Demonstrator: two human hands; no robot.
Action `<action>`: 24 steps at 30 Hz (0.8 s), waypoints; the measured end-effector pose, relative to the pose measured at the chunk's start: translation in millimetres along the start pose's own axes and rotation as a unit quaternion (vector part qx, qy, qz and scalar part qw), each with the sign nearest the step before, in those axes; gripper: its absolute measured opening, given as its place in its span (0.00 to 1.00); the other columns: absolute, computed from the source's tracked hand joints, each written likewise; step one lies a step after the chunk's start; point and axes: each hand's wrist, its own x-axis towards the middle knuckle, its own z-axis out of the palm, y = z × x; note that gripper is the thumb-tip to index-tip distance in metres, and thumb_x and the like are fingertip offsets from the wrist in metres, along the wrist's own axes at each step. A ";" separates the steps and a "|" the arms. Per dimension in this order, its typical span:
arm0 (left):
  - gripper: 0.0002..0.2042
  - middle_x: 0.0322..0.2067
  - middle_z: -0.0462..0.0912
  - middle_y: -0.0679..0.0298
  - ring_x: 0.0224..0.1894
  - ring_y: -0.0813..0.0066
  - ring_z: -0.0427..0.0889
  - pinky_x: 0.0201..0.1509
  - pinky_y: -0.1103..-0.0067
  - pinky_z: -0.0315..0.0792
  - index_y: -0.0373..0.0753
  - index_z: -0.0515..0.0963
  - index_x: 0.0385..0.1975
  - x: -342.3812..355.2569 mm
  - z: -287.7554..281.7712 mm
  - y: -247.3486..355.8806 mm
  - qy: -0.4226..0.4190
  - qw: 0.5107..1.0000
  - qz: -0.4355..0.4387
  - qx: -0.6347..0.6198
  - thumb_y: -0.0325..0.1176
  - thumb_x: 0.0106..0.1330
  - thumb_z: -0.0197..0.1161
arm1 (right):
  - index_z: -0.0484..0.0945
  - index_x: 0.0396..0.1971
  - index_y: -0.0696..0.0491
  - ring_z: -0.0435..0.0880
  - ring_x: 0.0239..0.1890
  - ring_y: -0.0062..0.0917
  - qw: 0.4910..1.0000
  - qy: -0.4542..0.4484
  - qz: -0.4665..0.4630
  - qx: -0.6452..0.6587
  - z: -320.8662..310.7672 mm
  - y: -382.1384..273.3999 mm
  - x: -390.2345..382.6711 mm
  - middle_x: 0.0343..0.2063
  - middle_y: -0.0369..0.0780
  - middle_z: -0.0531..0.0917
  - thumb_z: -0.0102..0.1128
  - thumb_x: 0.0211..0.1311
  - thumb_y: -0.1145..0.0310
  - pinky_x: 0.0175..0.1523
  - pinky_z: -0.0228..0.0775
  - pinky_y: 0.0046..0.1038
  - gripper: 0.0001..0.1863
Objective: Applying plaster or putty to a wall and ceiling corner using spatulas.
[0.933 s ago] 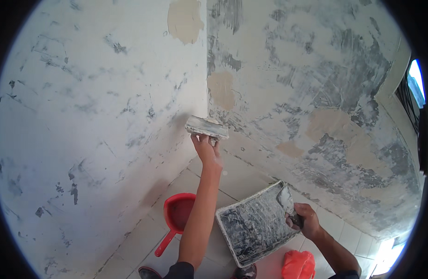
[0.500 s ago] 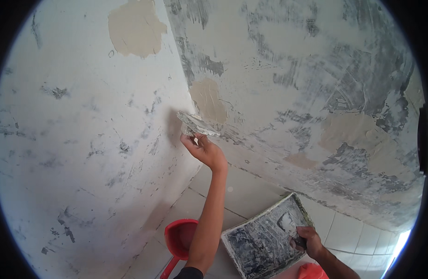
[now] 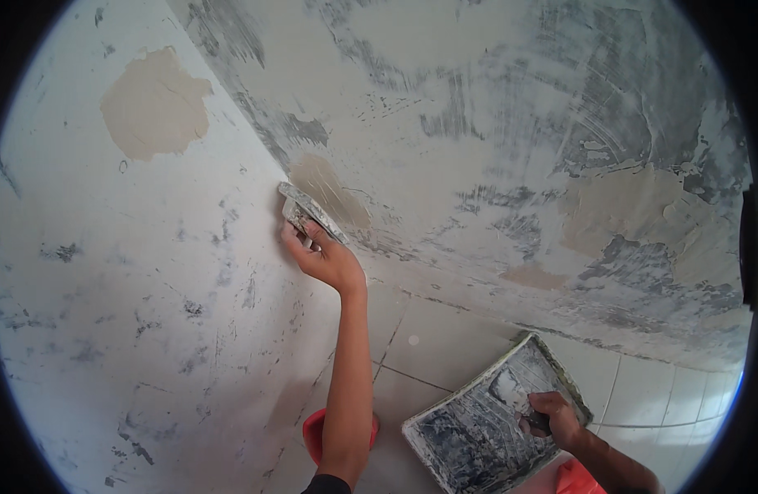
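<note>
My left hand (image 3: pixel 323 255) grips a putty-smeared trowel (image 3: pixel 311 210) in the corner between two walls. The trowel's long edge lies along the right-hand wall, beside a damp beige putty patch (image 3: pixel 334 193); whether its full length touches cannot be told. Lower right, my right hand (image 3: pixel 556 418) is closed round the dark handle of a putty knife (image 3: pixel 507 387). Its pale, coated blade is over a shallow rectangular tray (image 3: pixel 469 449) caked with grey and white putty.
Another beige patch (image 3: pixel 155 103) marks the white left wall (image 3: pixel 91 272). The right wall (image 3: pixel 478 99) is streaked grey and white. On the tiled floor (image 3: pixel 395 391), a red plastic scoop (image 3: pixel 313 432) sits partly behind my left forearm. Something red (image 3: pixel 578 477) lies by the tray.
The view has turned, so the wall corner leans further left. My left hand has turned the trowel more steeply along the right wall. The putty knife remains over the tray.
</note>
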 end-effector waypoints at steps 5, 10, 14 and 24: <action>0.14 0.51 0.75 0.57 0.50 0.68 0.74 0.58 0.72 0.68 0.31 0.69 0.58 -0.1 -2.6 20.1 -0.021 0.999 -0.047 -0.008 0.30 0.77 0.50 | 0.83 0.34 0.60 0.67 0.14 0.17 1.000 0.005 0.017 0.005 3.7 -2.3 1.0 0.19 0.39 0.82 0.43 0.76 0.57 0.22 0.56 0.22 0.25; 0.13 0.51 0.76 0.56 0.52 0.68 0.75 0.62 0.73 0.67 0.28 0.69 0.56 -14.9 -46.8 16.6 -0.074 0.991 -0.011 -0.113 0.27 0.76 0.50 | 0.83 0.35 0.61 0.67 0.13 0.18 1.000 0.006 0.013 0.015 3.6 1.3 1.2 0.19 0.40 0.82 0.43 0.77 0.57 0.22 0.56 0.22 0.24; 0.12 0.49 0.76 0.57 0.51 0.71 0.73 0.60 0.76 0.65 0.30 0.69 0.55 6.7 -62.2 28.7 0.032 0.993 -0.049 -0.100 0.28 0.77 0.50 | 0.82 0.35 0.62 0.67 0.13 0.19 1.000 -0.001 0.007 0.005 2.7 3.2 -6.7 0.18 0.41 0.81 0.42 0.76 0.57 0.22 0.57 0.23 0.24; 0.15 0.51 0.76 0.55 0.51 0.68 0.75 0.51 0.75 0.74 0.32 0.69 0.59 5.6 -5.9 6.3 -0.011 1.000 -0.020 0.010 0.30 0.78 0.51 | 0.81 0.34 0.62 0.68 0.12 0.20 0.999 0.009 -0.008 0.033 -0.9 8.7 -10.1 0.18 0.42 0.82 0.44 0.75 0.58 0.21 0.58 0.22 0.23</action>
